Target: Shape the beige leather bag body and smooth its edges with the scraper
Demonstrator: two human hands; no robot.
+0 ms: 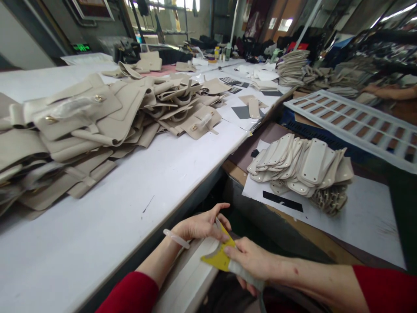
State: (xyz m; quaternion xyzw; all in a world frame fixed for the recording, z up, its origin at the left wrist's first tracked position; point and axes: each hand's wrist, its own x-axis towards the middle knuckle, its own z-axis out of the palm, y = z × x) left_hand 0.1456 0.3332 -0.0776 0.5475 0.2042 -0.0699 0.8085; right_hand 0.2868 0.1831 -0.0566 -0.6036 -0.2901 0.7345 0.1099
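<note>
My left hand [206,226] is closed, thumb pressed on the far end of a bright yellow sheet-like piece [219,261], its index finger stretched out. My right hand [256,261] grips the near side of the same yellow piece, along with a pale grey strip [246,276] that hangs below the fingers. Whether the strip and the yellow piece are joined, I cannot tell. Both hands are close together over a cream leather-like panel [189,278] lying across my lap. My palms hide part of what they hold.
A long white table [156,191] on the left bears a heap of beige bag parts [107,113]. To the right, pale flaps with metal studs [293,161] are piled on white paper [368,213], near a white slatted rack [355,126]. A co-worker's arm [391,93] shows far right.
</note>
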